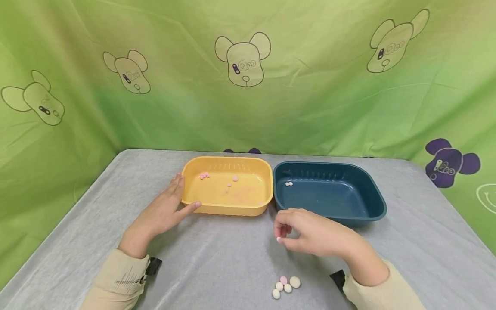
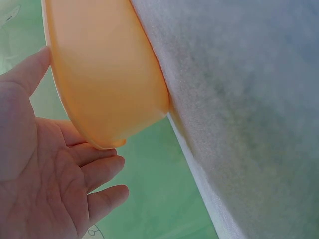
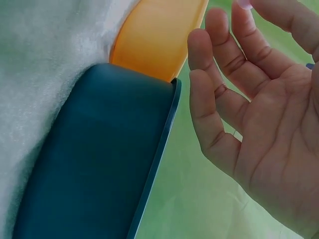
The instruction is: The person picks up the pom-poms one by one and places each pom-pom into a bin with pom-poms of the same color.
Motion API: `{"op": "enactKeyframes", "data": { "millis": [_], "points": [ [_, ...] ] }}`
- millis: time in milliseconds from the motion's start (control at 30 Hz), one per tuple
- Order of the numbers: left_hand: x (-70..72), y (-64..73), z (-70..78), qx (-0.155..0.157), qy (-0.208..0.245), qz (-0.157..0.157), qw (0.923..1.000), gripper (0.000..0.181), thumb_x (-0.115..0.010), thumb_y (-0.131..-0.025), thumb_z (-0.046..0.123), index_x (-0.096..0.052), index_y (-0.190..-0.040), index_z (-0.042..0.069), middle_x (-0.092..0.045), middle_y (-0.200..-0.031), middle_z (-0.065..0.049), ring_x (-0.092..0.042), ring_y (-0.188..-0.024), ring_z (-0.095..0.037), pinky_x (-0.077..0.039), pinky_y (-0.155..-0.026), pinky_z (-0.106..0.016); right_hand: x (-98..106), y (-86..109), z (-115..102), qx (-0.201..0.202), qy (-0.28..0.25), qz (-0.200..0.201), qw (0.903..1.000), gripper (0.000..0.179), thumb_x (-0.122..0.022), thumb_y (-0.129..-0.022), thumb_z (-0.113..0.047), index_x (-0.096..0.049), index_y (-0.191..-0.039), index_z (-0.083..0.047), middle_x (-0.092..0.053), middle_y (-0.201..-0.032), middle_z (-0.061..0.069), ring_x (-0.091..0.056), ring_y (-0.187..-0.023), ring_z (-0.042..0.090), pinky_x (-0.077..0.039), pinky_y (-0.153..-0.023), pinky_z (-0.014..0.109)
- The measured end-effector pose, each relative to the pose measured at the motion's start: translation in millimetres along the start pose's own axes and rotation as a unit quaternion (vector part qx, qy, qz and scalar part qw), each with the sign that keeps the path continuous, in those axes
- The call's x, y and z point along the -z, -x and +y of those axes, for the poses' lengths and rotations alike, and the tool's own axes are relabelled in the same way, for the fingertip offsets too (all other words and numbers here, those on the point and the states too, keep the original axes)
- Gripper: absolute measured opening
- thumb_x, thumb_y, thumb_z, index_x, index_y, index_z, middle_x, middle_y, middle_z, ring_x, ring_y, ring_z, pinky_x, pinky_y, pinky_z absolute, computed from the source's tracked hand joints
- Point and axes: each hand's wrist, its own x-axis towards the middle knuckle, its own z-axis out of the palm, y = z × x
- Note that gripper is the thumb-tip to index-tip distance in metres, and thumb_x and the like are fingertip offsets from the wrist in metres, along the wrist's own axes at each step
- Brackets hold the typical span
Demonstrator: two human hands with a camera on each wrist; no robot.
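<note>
My left hand (image 1: 162, 213) rests at the left end of a yellow plastic basin (image 1: 228, 210). Its fingers and thumb lie fairly straight along the rim, as the left wrist view also shows. In front of a dark blue basin (image 1: 329, 200), my right hand (image 1: 315, 234) pinches a small pale pink ball (image 1: 278, 239) between thumb and forefinger. The ball shows at the top edge of the right wrist view. Below that hand on the table lies a cluster of several small balls (image 1: 287, 288), mostly cream-white with one pink.
The basins stand side by side on a grey cloth-covered table (image 1: 217, 262). Several small pink balls (image 1: 204, 175) lie in the yellow basin and two white balls (image 1: 289, 184) in the blue one. A green printed curtain (image 1: 186, 116) hangs behind and at the sides.
</note>
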Motion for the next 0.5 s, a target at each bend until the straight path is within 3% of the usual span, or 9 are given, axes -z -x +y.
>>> {"op": "enactKeyframes", "data": {
  "millis": [500],
  "points": [
    [-0.8, -1.3, -0.4, 0.001, 0.001, -0.003, 1.0, 0.096, -0.047, -0.099, 0.059, -0.011, -0.153, -0.013, -0.006, -0.163, -0.028, -0.013, -0.152, -0.043, -0.018, -0.124, -0.055, 4.4, -16.4, 7.4, 0.006, -0.03, -0.007, 0.9995, 0.016, -0.063, -0.091, -0.01, -0.06, -0.085, -0.024, -0.056, -0.084, -0.013, -0.058, -0.085, 0.01, -0.051, -0.077, 0.027]
  ]
}}
